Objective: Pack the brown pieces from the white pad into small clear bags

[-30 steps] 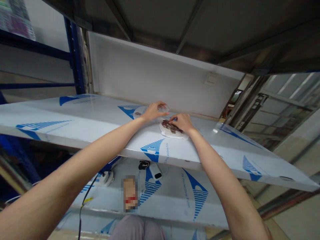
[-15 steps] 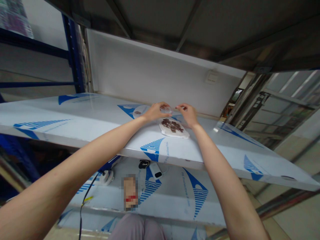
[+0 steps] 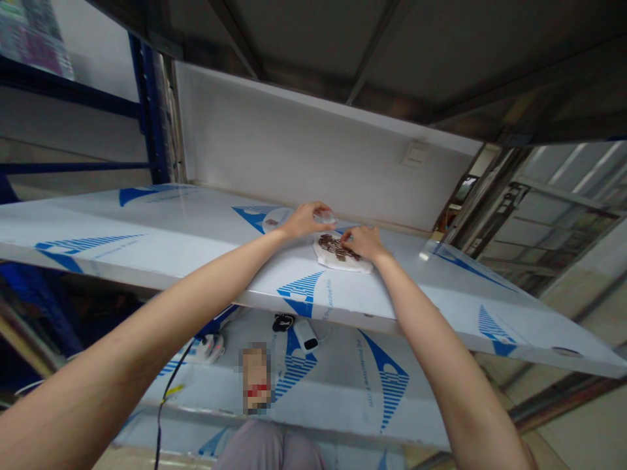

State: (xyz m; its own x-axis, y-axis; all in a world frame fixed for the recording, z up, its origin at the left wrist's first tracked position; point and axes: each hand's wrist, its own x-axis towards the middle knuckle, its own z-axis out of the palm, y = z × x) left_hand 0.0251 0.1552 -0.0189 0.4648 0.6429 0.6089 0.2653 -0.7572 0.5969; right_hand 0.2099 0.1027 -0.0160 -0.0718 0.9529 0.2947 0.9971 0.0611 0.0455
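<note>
Both my arms reach far over a white shelf board (image 3: 196,254) printed with blue logos. My left hand (image 3: 304,220) is closed round a small clear container (image 3: 325,215), held just above the board. To its right lies a white sheet (image 3: 343,260) with a heap of several small dark brown parts (image 3: 337,247). My right hand (image 3: 362,240) rests on the right side of that heap, fingers curled and pinching at the parts. What the fingertips hold is too small to make out.
A white back wall with a switch plate (image 3: 414,155) stands behind the board. A lower shelf (image 3: 343,385) carries a black-and-white device (image 3: 308,337), a white plug block (image 3: 208,347) with a black cable and a small blurred object. Blue rack posts (image 3: 147,111) rise at left.
My right hand had lifted to the clear container half a second ago; it has now dropped back onto the heap of brown parts. The left hand has stayed almost still.
</note>
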